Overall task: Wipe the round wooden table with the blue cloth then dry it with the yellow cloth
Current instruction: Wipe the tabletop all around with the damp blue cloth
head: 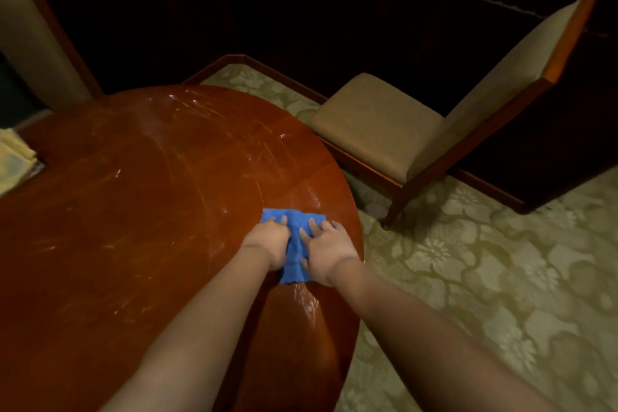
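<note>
Wiping underway: blue cloth [297, 221] is pressed near right edge of table [133, 211] by straight fingers of left hand [267, 239] and right hand [329, 246]; leftward strokes seem needed.

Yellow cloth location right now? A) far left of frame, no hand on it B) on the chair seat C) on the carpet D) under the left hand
A: the yellow cloth lies at the far left of the view, while the left hand and right hand both rest on the blue cloth.

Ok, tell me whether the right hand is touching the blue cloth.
Touching. The head view shows the right hand lying spread on the blue cloth, no gap between them.
</note>
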Demonstrator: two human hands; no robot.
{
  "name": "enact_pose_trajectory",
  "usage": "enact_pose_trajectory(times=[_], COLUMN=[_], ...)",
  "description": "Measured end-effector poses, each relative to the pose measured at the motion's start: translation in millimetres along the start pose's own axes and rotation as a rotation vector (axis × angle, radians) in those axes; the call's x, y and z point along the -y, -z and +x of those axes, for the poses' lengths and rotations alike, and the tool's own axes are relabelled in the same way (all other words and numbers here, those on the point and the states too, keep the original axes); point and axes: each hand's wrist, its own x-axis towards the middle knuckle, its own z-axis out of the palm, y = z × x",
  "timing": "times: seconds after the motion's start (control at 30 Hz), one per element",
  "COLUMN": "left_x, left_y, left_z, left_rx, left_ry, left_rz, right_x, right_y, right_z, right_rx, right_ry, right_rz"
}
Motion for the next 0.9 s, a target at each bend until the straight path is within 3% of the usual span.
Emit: enact_pose_trajectory(times=[0.23, 0.53, 0.9], left_x=[0.7, 13.2, -29.0], left_y=[-5.5, 34.5, 6.6], left_z=[-16.1, 51.5, -0.2], left_rx=[0.011, -0.016, 0.056], left_ry=[-0.108, -0.140, -0.062], left_rz=[-0.008, 0.028, 0.130], right_x=[0.1, -30.6, -23.0], right_y=[-4.7, 10.6, -8.0], right_z=[-16.5, 29.5, -17.9], right_rx=[0.011, -0.030, 0.008], right_ry=[0.041, -0.080, -0.032], right_rz=[-0.029, 0.022, -0.005])
